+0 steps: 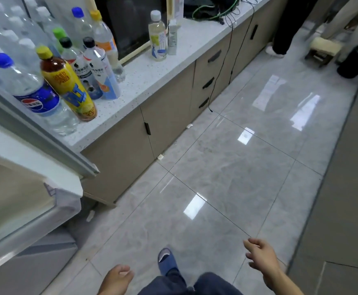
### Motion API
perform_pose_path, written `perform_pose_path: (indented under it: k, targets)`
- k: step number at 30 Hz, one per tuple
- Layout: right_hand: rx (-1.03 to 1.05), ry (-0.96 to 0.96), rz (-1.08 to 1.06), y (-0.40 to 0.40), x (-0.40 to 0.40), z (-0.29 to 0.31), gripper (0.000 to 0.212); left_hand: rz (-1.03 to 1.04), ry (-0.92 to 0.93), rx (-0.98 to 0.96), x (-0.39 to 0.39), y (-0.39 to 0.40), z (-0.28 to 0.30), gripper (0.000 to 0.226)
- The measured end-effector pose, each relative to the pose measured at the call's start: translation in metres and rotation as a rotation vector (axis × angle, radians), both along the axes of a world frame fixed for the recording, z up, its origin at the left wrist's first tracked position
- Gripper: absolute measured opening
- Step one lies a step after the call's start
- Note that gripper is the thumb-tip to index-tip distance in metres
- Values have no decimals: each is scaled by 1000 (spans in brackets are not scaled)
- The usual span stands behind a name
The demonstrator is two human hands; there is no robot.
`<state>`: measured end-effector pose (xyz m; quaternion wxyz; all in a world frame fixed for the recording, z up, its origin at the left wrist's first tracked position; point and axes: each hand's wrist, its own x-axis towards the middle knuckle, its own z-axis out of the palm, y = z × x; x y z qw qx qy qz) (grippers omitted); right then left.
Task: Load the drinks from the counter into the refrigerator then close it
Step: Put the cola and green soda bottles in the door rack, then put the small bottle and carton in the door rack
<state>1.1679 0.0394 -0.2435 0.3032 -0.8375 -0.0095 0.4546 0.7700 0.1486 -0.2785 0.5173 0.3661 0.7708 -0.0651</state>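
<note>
Both hands empty: left hand loosely curled, right hand relaxed. Clear, coloured-capped plastic drink bottles stand clustered on the white speckled counter, beside the open refrigerator door. Likely heavy, slick; grip mid-body.

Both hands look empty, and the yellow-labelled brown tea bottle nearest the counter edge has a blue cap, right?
Not quite. The head view shows the yellow-labelled brown tea bottle with a yellow cap; the blue cap belongs to the clear Pepsi-labelled bottle beside it. The rest stands: the left hand and right hand hold nothing, and the tea bottle stands near the edge of the white speckled counter.
</note>
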Motion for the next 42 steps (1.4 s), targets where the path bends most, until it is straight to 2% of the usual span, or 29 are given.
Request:
perform_pose_path:
  k: [4,14,22,28,33,36,39,42]
  targets:
    - [-90,1,-58,-8,4,-9,26,-89,-46,34,27,51,5,15]
    - [-202,69,-78,34,56,-31,21,-66,-178,75,126,174,31,5]
    - [-186,48,101,164,166,-27,12,38,-105,86,183,233,48,10]
    - [-109,37,241,287,232,-14,17,151,-58,63,201,255,48,11]
    - [-70,11,345,376,242,-6,12,241,-20,40,201,273,39,15]
    - [-79,-2,376,417,234,-7,21,264,-11,38,200,295,31,15]
    - [-68,27,374,450,218,1,11,171,2,57,205,332,28,14]
    - [-32,46,387,485,203,11,13,48,-48,154,222,387,34,17]
